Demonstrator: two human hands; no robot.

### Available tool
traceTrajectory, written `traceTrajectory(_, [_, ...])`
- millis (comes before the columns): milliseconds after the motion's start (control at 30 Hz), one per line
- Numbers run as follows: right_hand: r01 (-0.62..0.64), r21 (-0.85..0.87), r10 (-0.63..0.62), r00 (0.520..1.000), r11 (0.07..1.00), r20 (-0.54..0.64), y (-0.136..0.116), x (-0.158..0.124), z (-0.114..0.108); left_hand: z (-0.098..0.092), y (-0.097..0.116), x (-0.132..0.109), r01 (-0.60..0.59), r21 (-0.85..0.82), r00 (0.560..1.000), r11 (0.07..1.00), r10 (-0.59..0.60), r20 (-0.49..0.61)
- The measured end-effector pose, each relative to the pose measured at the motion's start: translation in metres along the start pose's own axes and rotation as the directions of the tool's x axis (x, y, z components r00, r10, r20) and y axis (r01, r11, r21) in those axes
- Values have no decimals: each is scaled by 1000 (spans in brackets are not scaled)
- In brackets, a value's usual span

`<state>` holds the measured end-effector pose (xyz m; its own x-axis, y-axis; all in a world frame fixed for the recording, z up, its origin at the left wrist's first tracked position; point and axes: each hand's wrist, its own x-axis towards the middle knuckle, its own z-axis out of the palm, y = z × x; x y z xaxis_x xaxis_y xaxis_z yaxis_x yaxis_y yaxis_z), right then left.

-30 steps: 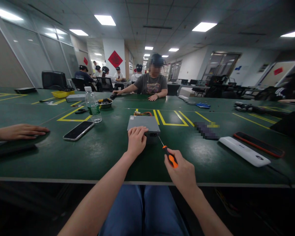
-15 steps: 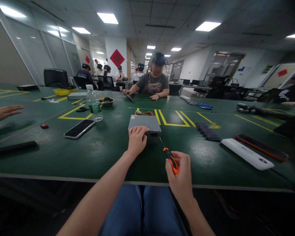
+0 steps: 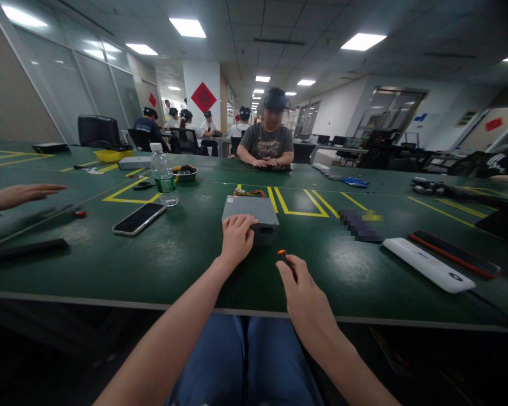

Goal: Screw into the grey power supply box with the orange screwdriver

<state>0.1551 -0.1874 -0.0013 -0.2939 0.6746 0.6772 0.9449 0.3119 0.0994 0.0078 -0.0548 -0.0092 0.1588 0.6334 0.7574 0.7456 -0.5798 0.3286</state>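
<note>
A grey metal computer power supply (image 3: 248,207) lies on the green table in front of me, with coloured wires (image 3: 249,193) coming out at its far side. My left hand (image 3: 238,237) grips its near edge, fingers bent together over the top. To the right, my right hand (image 3: 301,285) is closed around the black-and-orange handle of a screwdriver (image 3: 283,256). The screwdriver's thin shaft points up toward the near right corner of the power supply, beside its socket. Whether the tip touches the casing I cannot tell. Most of the handle is hidden by my fingers.
Left of the power supply lie a phone (image 3: 139,219) and a water bottle (image 3: 165,179), with a metal bowl (image 3: 186,175) behind. A white power bank-like device (image 3: 425,265) with a cable lies right. Another person's hand (image 3: 29,193) reaches in from the left; a person (image 3: 267,144) sits opposite.
My right hand has turned and shifted slightly left, now covering more of the screwdriver handle. My left hand stays on the power supply. The person opposite has brought both hands together.
</note>
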Motion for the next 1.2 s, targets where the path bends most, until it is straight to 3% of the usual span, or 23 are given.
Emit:
traceTrajectory(67, [-11, 19, 11, 1000, 1000, -24, 3, 4, -3, 0, 0, 0, 1, 0, 1000, 1000, -1, 3])
traceTrajectory(267, [-228, -52, 224, 972, 972, -75, 8, 12, -4, 1, 0, 0, 2, 20, 1000, 1000, -3, 11])
traceTrajectory(367, [-279, -38, 277, 959, 959, -63, 6, 9, -3, 1, 0, 0, 1, 18, 1000, 1000, -1, 15])
traceTrajectory(567, [-143, 197, 162, 983, 970, -83, -1, 5, -8, 0, 0, 0, -8, 6, 1000, 1000, 8, 6])
traceTrajectory(700, [-63, 147, 79, 991, 987, -105, 0, 5, -5, -1, 0, 0, -6, 5, 1000, 1000, 6, 11])
traceTrajectory(867, [-192, -40, 181, 965, 981, -188, 16, 4, 0, -1, -1, -1, -4, 6, 1000, 1000, 4, 12])
traceTrajectory(1000, [-288, -25, 283, 952, 957, -115, 25, 2, -7, -1, -1, -1, 1, 9, 1000, 1000, -1, 20])
traceTrajectory(1100, [-266, 31, 268, 962, 963, -55, 19, 1, -11, -1, 0, -1, -5, 0, 1000, 1000, 5, 11])
traceTrajectory(1200, [-153, 66, 158, 984, 986, -81, 8, -2, -6, -1, 0, -1, -8, -3, 1000, 1000, 8, 8])
